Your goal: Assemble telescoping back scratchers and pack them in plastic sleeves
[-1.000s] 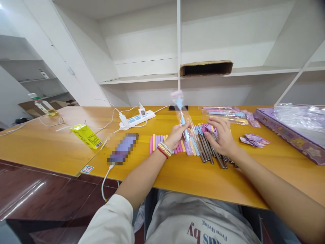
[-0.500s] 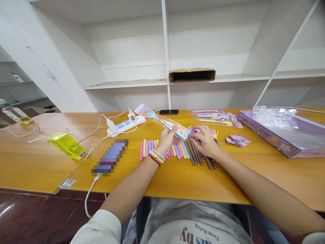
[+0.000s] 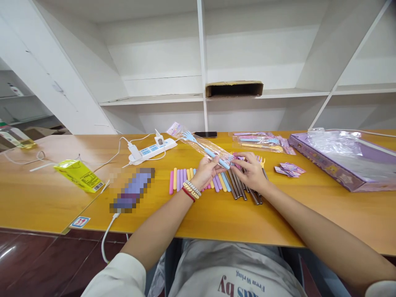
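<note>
- Between the two hands, above the middle of the table, the left hand's thumb and fingers are pinched on the lower end of a clear plastic sleeve holding a blue, claw-tipped stick.
- Fingertips of the right hand are closed on that same end, just beside the left thumb.
- A second ago the sleeve stood almost upright and the right hand lay flat on the rods. Now the sleeve slants low to the left, its pink-topped far end near the white power strip.
- Half a second ago the pose was nearly the same, and both hands have barely shifted.
- Under the hands lie a row of pastel silicone tubes and a bunch of dark metal rods on the orange wooden table.
- Further right are small purple printed cards, a pile of filled sleeves and a flat purple box.
- Far left sits a yellow drink carton.
</note>
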Tool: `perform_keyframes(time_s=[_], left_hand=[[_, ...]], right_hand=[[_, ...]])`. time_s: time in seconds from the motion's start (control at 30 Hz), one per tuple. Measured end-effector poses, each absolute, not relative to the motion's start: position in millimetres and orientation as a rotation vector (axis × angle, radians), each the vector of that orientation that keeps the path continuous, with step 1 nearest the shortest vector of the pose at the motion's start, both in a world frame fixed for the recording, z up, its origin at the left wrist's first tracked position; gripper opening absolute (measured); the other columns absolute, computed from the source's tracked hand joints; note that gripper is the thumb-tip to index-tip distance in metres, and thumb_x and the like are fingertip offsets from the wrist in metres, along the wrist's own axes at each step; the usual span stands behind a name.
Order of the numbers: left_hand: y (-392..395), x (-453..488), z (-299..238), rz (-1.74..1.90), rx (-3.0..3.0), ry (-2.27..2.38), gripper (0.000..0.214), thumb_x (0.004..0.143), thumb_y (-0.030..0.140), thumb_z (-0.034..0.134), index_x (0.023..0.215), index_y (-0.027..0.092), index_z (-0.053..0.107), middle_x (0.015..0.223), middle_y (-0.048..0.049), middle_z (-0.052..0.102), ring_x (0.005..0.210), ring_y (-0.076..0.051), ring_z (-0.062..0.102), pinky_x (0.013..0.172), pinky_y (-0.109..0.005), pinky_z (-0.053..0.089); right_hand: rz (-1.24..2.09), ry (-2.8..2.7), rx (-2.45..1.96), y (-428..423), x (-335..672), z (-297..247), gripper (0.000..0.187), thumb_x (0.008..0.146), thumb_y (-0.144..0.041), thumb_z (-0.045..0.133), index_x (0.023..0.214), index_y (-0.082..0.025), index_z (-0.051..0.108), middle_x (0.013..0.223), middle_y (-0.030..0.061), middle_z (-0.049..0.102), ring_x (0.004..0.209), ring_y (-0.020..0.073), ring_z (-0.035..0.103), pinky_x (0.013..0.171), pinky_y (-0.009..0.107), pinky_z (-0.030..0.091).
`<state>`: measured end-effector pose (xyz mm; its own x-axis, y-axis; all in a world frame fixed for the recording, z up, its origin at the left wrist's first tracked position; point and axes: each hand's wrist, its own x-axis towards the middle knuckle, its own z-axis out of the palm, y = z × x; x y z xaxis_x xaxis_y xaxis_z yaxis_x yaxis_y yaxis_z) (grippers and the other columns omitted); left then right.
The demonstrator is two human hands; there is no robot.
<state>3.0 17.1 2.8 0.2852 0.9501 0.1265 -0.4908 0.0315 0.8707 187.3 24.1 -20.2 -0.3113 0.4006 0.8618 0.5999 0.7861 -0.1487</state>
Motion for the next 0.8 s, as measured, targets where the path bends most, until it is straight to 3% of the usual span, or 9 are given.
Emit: perform_keyframes(time_s=[0.2, 0.37, 0.8], left_hand=[[19.7, 1.3, 2.2, 1.222, 0.959, 0.584, 0.024, 0.080, 0.026, 0.064, 0.097, 0.014, 0.053, 0.093, -0.0080, 0.069, 0.088, -0.018, 0.066, 0.092, -0.043, 0.047], [21.7, 1.0, -0.9, 1.189, 1.012, 0.655, 0.020, 0.079, 0.028, 0.064, 0.088, 0.013, 0.054, 0.085, -0.0079, 0.069, 0.078, -0.017, 0.068, 0.080, -0.036, 0.054], [17.5, -0.4, 3.6, 1.158, 1.105, 0.695, 0.027, 0.074, 0.029, 0.069, 0.092, 0.012, 0.059, 0.084, -0.0092, 0.069, 0.075, -0.018, 0.068, 0.063, -0.028, 0.056]], right_hand=[[-0.248, -1.969, -0.682, 25.2, 187.3, -23.3, 0.023, 0.080, -0.025, 0.061, 0.103, -0.025, 0.065, 0.108, 0.0091, 0.058, 0.098, 0.0219, 0.053, 0.080, 0.040, 0.047], [-0.246, -1.967, -0.703, 23.5, 185.4, -23.6, 0.021, 0.080, -0.024, 0.060, 0.101, -0.025, 0.065, 0.106, 0.0092, 0.058, 0.098, 0.0225, 0.054, 0.080, 0.041, 0.047], [-0.251, -1.902, -0.707, 23.3, 184.7, -21.5, 0.014, 0.078, -0.021, 0.059, 0.092, -0.020, 0.063, 0.097, 0.0093, 0.061, 0.091, 0.0205, 0.056, 0.078, 0.038, 0.048]])
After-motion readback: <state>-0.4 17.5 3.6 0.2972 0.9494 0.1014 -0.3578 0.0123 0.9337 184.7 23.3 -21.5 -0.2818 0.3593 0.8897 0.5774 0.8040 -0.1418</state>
